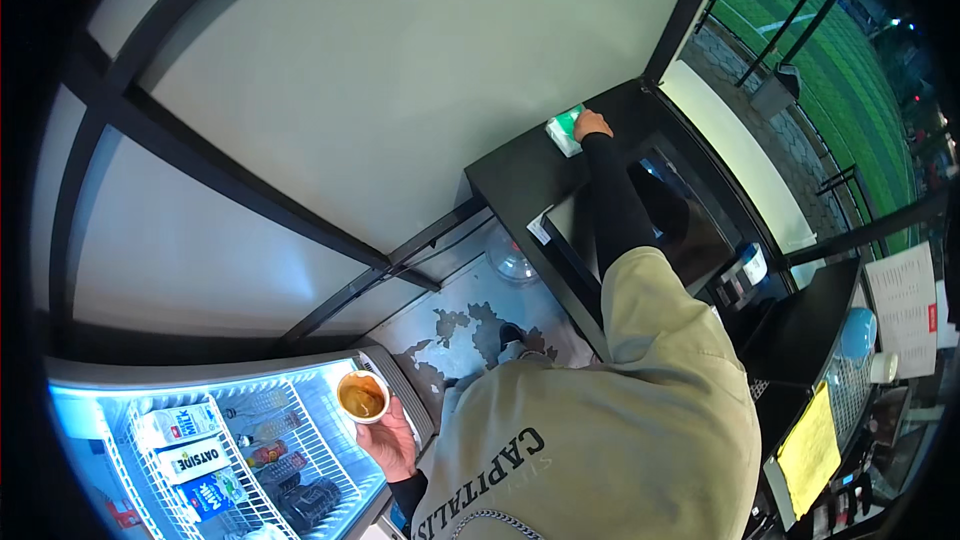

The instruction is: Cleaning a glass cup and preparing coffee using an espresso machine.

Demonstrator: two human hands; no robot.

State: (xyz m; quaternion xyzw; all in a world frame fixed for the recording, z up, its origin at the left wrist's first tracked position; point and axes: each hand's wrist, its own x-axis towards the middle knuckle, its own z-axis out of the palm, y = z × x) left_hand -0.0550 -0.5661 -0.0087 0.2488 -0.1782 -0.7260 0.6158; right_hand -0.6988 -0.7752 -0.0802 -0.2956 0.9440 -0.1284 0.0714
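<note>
My left hand holds a paper cup upright, with a brown coffee drink and a pale streak of foam in it. The cup is in front of a lit drinks fridge. At the end of my outstretched right arm, my right hand grips the green end of a white-and-green soft packet, probably tissues. That packet lies on a black counter against the pale wall. My right fingertips are partly hidden behind the hand.
Milk cartons and several bottles stand on wire racks in the fridge. A dark screen-like panel is under my right forearm. A clear plastic water bottle is on the floor by the counter. A yellow cloth lies at right.
</note>
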